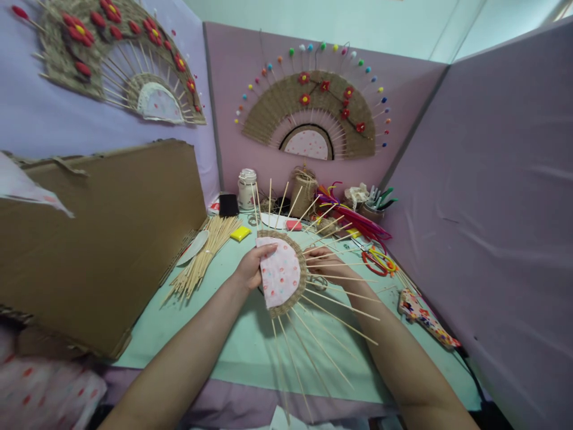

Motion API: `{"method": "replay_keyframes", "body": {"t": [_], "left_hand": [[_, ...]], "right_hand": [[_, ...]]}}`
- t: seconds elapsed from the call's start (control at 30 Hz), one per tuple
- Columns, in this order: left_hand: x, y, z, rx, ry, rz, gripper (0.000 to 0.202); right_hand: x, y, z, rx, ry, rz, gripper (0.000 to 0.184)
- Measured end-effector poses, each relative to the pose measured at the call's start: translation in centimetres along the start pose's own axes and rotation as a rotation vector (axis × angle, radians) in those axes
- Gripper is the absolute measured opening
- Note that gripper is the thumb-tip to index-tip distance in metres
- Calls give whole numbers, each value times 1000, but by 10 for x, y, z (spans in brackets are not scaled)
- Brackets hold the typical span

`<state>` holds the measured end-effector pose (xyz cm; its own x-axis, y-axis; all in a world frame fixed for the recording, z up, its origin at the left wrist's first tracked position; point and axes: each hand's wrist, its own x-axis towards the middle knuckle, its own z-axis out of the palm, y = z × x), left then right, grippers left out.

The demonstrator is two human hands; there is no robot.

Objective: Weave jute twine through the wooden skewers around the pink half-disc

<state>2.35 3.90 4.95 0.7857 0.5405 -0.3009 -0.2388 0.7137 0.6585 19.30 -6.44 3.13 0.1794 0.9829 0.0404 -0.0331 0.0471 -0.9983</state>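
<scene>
A half-made fan (pixel 282 272) is held upright over the green table (pixel 242 334). It has a pink spotted fabric half-circle, a woven jute rim and several thin wooden sticks radiating outward. My left hand (pixel 249 269) pinches the fabric's left edge, thumb on the front. My right hand (pixel 329 266) sits behind the sticks on the right side, fingers curled against them and partly hidden.
A bundle of bamboo sticks (pixel 203 257) lies to the left beside a big cardboard sheet (pixel 102 239). A white jar (pixel 247 188), a jute spool (pixel 303 191), pipe cleaners (pixel 353 218) and red scissors (pixel 376 261) crowd the back and right. Finished fans (pixel 316 113) hang on the partition walls.
</scene>
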Motion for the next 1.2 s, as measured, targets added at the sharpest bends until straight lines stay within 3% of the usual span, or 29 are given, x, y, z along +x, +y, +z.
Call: {"method": "replay_keyframes", "body": {"t": [0.17, 0.3, 0.53, 0.8, 1.0, 1.2], "left_hand": [[2, 2, 1, -61, 55, 76, 20], [7, 2, 0, -122, 101, 86, 24], [10, 0, -1, -166, 120, 52, 26], [13, -2, -4, -181, 137, -11, 27], [8, -5, -1, -171, 2, -17, 43], [5, -7, 0, -176, -2, -46, 53]], "right_hand": [[5, 3, 15, 211, 53, -49, 34], [12, 15, 23, 232, 105, -119, 31], [16, 24, 24, 234, 122, -120, 45], [22, 28, 25, 178, 245, -130, 32], [22, 24, 23, 222, 308, -102, 32], [23, 30, 23, 218, 385, -195, 29]]}}
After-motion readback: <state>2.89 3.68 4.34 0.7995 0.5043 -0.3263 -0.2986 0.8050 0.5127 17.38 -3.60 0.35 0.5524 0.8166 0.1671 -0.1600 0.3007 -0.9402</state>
